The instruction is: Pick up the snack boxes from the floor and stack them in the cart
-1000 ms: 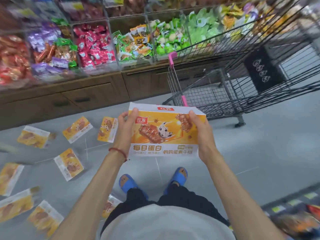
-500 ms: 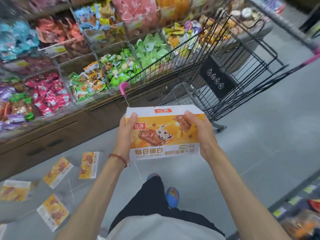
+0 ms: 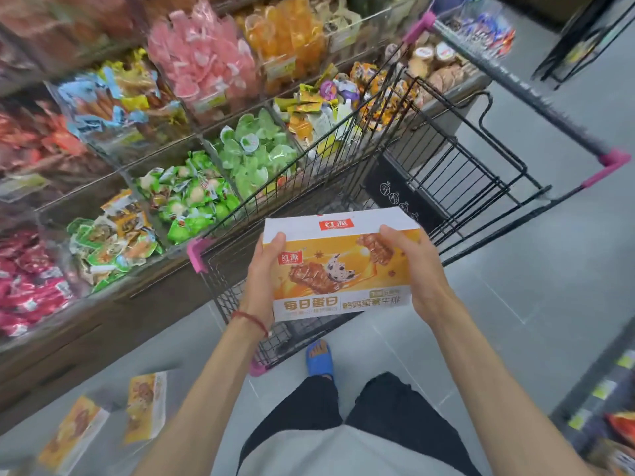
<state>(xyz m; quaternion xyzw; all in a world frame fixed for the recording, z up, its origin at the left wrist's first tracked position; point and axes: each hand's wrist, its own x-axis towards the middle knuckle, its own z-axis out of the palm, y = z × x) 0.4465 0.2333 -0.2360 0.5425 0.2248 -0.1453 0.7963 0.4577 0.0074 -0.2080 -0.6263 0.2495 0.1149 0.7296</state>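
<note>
An orange and white snack box point(image 3: 338, 266) is held flat in front of me, over the near end of the black wire cart point(image 3: 429, 173). My left hand point(image 3: 263, 273) grips its left end and my right hand point(image 3: 410, 266) grips its right end, thumbs on top. Two more snack boxes point(image 3: 144, 405) point(image 3: 70, 436) lie on the grey floor at the lower left. The cart has pink corner guards, and the part of its basket that shows holds nothing.
A shelf of bins with wrapped snacks point(image 3: 178, 197) runs along the left, with wooden drawers point(image 3: 68, 341) below it. Another rack edge point(image 3: 598, 400) shows at the lower right. My blue sandal point(image 3: 319, 359) stands beside the cart's near corner.
I have stepped toward the cart and the view has swung right. The box held in both hands now hangs over the cart's near end; most floor boxes have left the view.
</note>
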